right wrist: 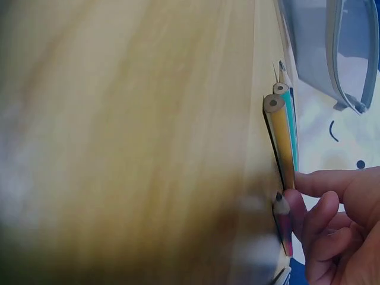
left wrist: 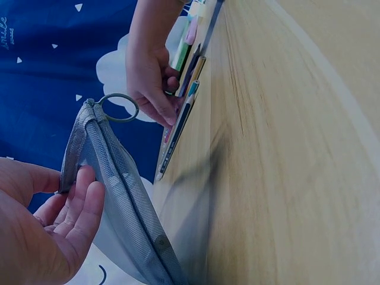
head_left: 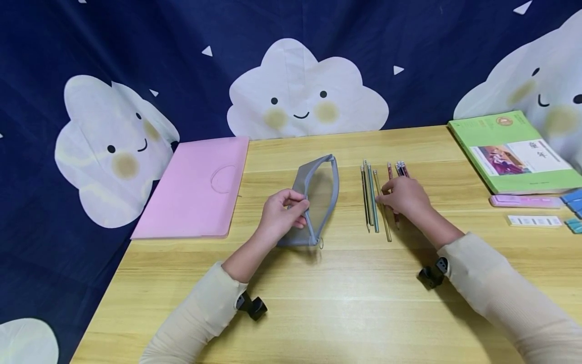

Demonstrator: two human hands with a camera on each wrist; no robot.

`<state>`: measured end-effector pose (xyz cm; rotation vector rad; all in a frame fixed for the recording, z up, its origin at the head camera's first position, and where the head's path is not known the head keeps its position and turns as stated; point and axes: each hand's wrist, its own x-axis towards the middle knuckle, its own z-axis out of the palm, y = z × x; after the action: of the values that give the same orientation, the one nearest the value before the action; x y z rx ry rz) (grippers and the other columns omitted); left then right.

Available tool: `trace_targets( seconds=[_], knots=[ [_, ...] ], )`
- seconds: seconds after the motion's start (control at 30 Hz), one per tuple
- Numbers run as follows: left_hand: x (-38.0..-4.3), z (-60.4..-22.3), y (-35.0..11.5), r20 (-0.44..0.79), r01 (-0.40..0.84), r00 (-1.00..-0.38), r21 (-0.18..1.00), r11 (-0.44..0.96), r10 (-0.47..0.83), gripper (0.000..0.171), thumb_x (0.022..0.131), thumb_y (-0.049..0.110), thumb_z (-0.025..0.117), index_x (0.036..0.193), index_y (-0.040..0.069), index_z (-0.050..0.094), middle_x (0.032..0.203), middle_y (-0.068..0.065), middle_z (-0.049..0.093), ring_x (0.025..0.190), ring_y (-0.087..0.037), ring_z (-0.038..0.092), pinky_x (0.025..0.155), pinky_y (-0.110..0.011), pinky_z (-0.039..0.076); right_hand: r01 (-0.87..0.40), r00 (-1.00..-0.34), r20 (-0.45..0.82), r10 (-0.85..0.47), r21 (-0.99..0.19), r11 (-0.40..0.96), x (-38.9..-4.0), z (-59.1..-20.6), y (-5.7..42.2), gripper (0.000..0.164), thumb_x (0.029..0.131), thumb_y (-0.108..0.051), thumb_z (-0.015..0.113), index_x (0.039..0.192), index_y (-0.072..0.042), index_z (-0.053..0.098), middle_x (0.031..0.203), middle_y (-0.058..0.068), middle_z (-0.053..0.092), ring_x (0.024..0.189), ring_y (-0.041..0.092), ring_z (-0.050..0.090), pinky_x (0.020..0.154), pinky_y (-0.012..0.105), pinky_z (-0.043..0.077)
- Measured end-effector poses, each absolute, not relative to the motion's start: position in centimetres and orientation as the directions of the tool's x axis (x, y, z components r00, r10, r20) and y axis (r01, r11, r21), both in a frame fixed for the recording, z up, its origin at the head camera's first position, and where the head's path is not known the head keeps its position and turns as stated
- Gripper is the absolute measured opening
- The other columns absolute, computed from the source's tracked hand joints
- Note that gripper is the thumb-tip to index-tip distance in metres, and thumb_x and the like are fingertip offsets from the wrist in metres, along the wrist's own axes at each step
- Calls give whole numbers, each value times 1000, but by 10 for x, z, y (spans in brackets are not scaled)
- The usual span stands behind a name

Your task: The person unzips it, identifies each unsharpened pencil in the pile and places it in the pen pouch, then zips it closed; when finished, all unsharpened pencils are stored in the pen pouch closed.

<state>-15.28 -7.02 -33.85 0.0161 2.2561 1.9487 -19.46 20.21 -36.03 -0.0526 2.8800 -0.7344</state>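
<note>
My left hand (head_left: 283, 212) pinches one edge of a grey mesh zip pouch (head_left: 297, 177), whose mouth gapes toward the right. A ring hangs from its near end, seen as a loop (left wrist: 120, 108) in the left wrist view. My right hand (head_left: 406, 196) is over the pencils, and its thumb and forefinger pinch a gold pencil (right wrist: 282, 133) lying on the table. Just left of it lie several pencils, among them a teal pencil (head_left: 373, 202) and a dark pencil (head_left: 365, 197). Under the right hand, a dark red pencil (right wrist: 283, 222) and others are partly hidden.
A pink folder (head_left: 191, 192) lies at the left of the wooden table (head_left: 318, 303). On the right are a green book (head_left: 514, 151), a pink-purple case (head_left: 526, 201), a white strip (head_left: 534, 221) and blue items (head_left: 574, 201). A cloud-print curtain hangs behind.
</note>
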Motion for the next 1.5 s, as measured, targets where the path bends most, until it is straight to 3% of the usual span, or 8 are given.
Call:
trace_targets(
  seconds=[0.27, 0.53, 0.77, 0.87, 1.0, 1.1, 1.3, 1.5],
  knots=[
    [-153, -339, -70, -116, -98, -987, 983, 153, 110, 13, 78, 8, 62, 88, 1, 56, 75, -11, 56, 49, -20, 57, 50, -33, 53, 32, -977, -200, -71, -470, 882, -194, -357, 201, 39, 75, -19, 61, 108, 3, 56, 55, 2, 58, 50, 14, 54, 60, 35, 44],
    [-154, -340, -71, -117, -99, -987, 983, 153, 112, 14, 78, 8, 62, 88, 1, 56, 76, -12, 55, 49, -20, 57, 51, -34, 53, 44, -997, -80, -17, -693, 719, -189, -340, 197, 37, 78, -19, 59, 109, 0, 54, 61, 9, 61, 48, 20, 56, 43, 28, 45],
    [-153, -339, -70, -107, -90, -987, 985, 147, 116, 13, 78, 7, 62, 88, 1, 56, 75, -12, 56, 48, -20, 57, 50, -34, 53, 25, -992, 6, 124, -970, 243, -191, -340, 174, 40, 74, -16, 66, 110, -1, 52, 61, 12, 61, 38, 16, 50, 30, 30, 39],
    [-152, -339, -70, -107, -90, -988, 986, 144, 115, 13, 78, 8, 62, 88, 1, 56, 74, -12, 55, 48, -19, 56, 50, -34, 53, -55, -980, 52, 192, -998, -13, -208, -371, 172, 46, 70, -18, 71, 109, -6, 51, 62, 14, 62, 34, 16, 48, 23, 35, 30],
    [-151, -339, -69, -107, -91, -987, 986, 141, 116, 14, 78, 8, 62, 88, 1, 56, 74, -11, 55, 47, -18, 56, 50, -33, 53, -183, -950, 123, 287, -964, -192, -222, -407, 164, 48, 67, -22, 74, 106, -12, 48, 66, 16, 62, 32, 18, 47, 20, 31, 29],
    [-151, -339, -68, -103, -86, -987, 987, 137, 124, 14, 79, 7, 61, 89, 0, 55, 74, -11, 56, 48, -18, 57, 50, -33, 53, -162, -950, 99, 297, -967, -196, -210, -399, 147, 44, 70, -17, 71, 105, -11, 44, 67, 17, 62, 32, 17, 46, 23, 27, 34],
    [-150, -339, -64, -84, -65, -986, 989, 131, 143, 13, 79, 7, 61, 88, -1, 55, 74, -11, 56, 48, -19, 57, 50, -34, 53, 84, -984, -98, 146, -992, -96, -175, -361, 114, 38, 73, -3, 63, 104, -5, 41, 62, 9, 61, 35, 12, 47, 27, 21, 33],
    [-148, -341, -60, -70, -38, -975, 988, 152, 212, 13, 79, 6, 60, 89, -2, 55, 76, -12, 56, 50, -19, 58, 51, -33, 53, 322, -937, -330, -115, -943, 79, -170, -356, 104, 42, 78, -12, 60, 115, -4, 41, 70, 11, 63, 37, 7, 42, 30, 16, 27]
  ],
)
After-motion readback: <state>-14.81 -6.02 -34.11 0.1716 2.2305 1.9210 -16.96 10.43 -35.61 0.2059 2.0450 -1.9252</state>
